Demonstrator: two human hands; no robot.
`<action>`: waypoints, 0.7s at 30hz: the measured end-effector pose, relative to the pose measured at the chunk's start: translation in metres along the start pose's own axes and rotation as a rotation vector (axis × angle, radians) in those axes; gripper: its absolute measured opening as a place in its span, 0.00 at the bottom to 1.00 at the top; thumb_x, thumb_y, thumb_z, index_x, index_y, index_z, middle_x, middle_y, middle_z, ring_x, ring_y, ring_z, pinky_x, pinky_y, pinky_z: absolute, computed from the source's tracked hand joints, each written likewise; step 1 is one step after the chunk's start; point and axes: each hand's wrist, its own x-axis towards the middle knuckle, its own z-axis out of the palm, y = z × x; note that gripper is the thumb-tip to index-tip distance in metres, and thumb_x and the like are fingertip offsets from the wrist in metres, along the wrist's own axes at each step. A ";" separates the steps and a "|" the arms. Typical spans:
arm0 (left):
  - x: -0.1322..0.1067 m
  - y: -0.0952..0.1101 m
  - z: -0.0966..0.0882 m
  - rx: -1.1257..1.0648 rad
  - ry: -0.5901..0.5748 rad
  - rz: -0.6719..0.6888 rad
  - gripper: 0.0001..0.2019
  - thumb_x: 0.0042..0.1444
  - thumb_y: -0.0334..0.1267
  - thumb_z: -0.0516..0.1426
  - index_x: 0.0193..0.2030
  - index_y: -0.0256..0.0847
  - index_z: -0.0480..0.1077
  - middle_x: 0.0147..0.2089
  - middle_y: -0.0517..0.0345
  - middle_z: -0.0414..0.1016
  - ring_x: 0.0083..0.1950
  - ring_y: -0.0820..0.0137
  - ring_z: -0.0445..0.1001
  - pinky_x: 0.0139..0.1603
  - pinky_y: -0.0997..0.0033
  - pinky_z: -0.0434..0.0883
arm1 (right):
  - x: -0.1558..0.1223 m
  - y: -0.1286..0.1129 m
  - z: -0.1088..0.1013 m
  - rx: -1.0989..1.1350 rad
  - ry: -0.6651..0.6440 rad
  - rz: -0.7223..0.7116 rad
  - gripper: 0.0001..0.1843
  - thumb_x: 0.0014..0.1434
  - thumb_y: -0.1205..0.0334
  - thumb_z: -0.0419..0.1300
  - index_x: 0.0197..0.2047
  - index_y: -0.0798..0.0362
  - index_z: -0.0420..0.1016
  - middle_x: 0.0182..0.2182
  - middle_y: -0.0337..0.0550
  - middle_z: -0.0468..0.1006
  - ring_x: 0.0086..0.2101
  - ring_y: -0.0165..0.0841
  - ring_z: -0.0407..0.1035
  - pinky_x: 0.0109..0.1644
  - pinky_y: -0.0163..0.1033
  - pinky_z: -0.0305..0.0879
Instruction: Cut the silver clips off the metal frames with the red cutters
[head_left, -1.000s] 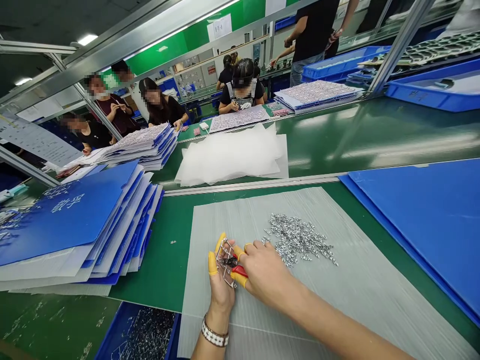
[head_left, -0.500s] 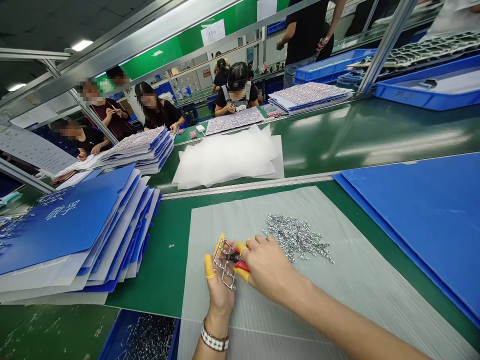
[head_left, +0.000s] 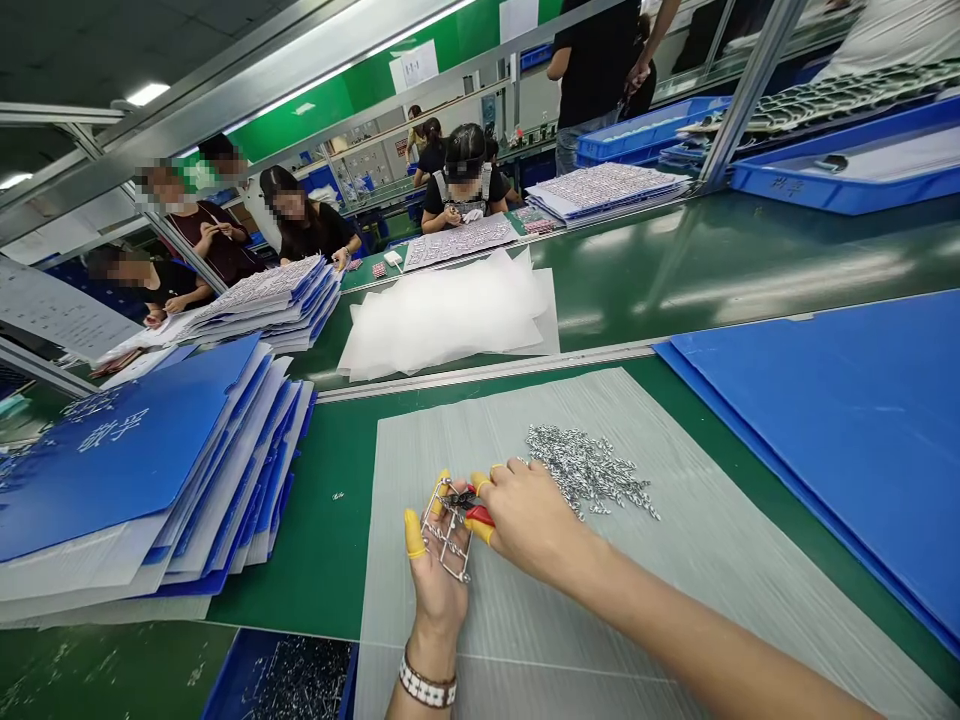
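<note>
Across the palm of my left hand (head_left: 439,580) lies a small metal frame (head_left: 452,562) with crossbars and little shiny parts on it. The fingers of that hand hold it, and yellow finger cots cover some of them. My right hand (head_left: 525,510), also in yellow finger cots, grips red-handled cutting pliers (head_left: 478,508). Their dark jaws are at the upper part of the frame; whether they are closed on it I cannot make out. Just beyond my right hand, a heap of small silvery metal pieces (head_left: 589,465) rests on a translucent sheet (head_left: 540,640).
Blue and white plastic sheets (head_left: 187,470) are stacked on the left. A blue board (head_left: 840,420) lies on the right. Below the table edge is a blue bin (head_left: 292,675) with metal scraps. White foam sheets (head_left: 450,310) lie across the rail, and several people work beyond.
The view has shifted slightly. The pliers' jaws have moved a little up on the frame. Both hands keep their hold.
</note>
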 end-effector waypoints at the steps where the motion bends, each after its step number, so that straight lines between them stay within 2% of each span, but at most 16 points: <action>1: 0.000 0.000 0.000 -0.002 0.000 0.000 0.29 0.58 0.58 0.47 0.54 0.38 0.71 0.53 0.44 0.73 0.57 0.58 0.69 0.56 0.62 0.66 | 0.000 0.000 0.001 0.000 0.007 -0.001 0.14 0.58 0.51 0.58 0.38 0.54 0.74 0.33 0.50 0.76 0.36 0.43 0.69 0.38 0.45 0.59; 16: 0.000 -0.003 -0.001 0.048 0.033 0.022 0.28 0.56 0.59 0.49 0.51 0.40 0.73 0.54 0.46 0.73 0.57 0.59 0.69 0.56 0.63 0.65 | 0.000 0.000 0.002 -0.005 -0.007 -0.008 0.14 0.59 0.51 0.57 0.38 0.53 0.73 0.32 0.48 0.76 0.35 0.43 0.70 0.38 0.44 0.59; 21: 0.000 -0.004 -0.002 0.074 0.031 0.024 0.28 0.56 0.59 0.49 0.51 0.40 0.73 0.54 0.46 0.73 0.57 0.59 0.68 0.55 0.63 0.65 | 0.000 -0.001 0.004 -0.028 -0.003 -0.016 0.11 0.59 0.55 0.57 0.37 0.54 0.73 0.31 0.49 0.76 0.34 0.43 0.70 0.36 0.43 0.59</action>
